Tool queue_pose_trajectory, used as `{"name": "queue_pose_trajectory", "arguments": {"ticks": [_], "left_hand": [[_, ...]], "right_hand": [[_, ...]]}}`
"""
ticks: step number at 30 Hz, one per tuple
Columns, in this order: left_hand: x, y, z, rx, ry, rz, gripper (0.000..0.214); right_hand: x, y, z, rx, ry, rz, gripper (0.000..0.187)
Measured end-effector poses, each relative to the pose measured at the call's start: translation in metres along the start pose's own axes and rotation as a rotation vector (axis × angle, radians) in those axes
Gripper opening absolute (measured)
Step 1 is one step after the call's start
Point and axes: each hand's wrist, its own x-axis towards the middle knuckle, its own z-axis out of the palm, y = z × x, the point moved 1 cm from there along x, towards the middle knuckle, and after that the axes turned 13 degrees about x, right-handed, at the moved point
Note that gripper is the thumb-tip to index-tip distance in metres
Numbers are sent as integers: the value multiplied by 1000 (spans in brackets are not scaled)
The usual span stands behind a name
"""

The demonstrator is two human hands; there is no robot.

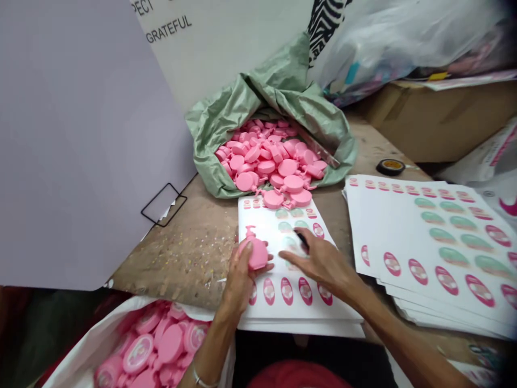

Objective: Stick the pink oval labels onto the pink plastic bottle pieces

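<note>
In the head view, a pink bottle (258,256) is held upright, with a slight tilt, in the left hand (241,275), its pump uppermost and clear of the fingers. The bottle is gripped between the thumb, which is laid along its near left side, and the other fingers, which are passed behind it so that their tips are seen past its right edge. By the right hand (323,261), the bottle is not touched; the nearest fingertip is pointed towards it from just beside, with a gap left between. The right hand's foremost digits are spread apart, and a black thing (301,237) is seen at them; because of blur, it cannot be told what it is or whether it is pinched. Both hands are held over a sheet stack (299,323) printed with pink ovals and green shapes. Beyond it, a green bag (205,161) is filled with loose bottles (266,166), a few of which are spilled onto the far edge of the sheets. By the left forearm, labelled bottles (139,353) are contained in a white bag (86,350). To the right, more sheets (398,229) are piled, with a tape roll (390,166) set beyond them.
</note>
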Motion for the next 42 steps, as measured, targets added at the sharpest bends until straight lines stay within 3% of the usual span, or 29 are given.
{"name": "queue_pose_trajectory", "arguments": {"ticks": [2,4,6,10,13,17,19,21,25,28,30,33,38,42], "left_hand": [[0,-2,-15,-19,48,-24,49],[0,-4,-23,-6,54,-47,47],[-2,-6,-25,34,49,-61,45],[-5,-13,-21,85,63,-25,47],[-8,-19,-23,71,92,-15,51],[-11,-21,-26,54,87,-44,52],[-12,-18,-25,63,73,-68,49],[-12,-13,-22,73,62,-79,47],[-3,-6,-9,111,20,-50,48],[9,-7,1,157,-42,2,44],[16,-9,3,146,-52,22,42],[19,-9,-2,54,-63,-20,39],[14,1,-21,-61,3,-93,34],[6,8,-40,-79,84,-39,32]], "right_hand": [[-6,24,-11,-307,142,147,57],[-14,41,-16,-488,139,240,51],[-21,48,-15,-531,105,269,48],[-30,41,-8,-525,231,255,36],[-28,41,-13,-364,290,279,33],[-15,57,-34,206,187,287,34],[-9,62,-43,312,148,245,35],[-4,61,-49,143,156,187,35],[1,55,-46,-410,134,178,26],[-2,54,-37,-526,48,167,25],[-10,54,-31,-558,56,145,31],[-34,57,-26,-562,162,12,37],[-78,80,-10,-410,-76,-496,57],[-88,85,-8,-408,-119,-581,44]]}}
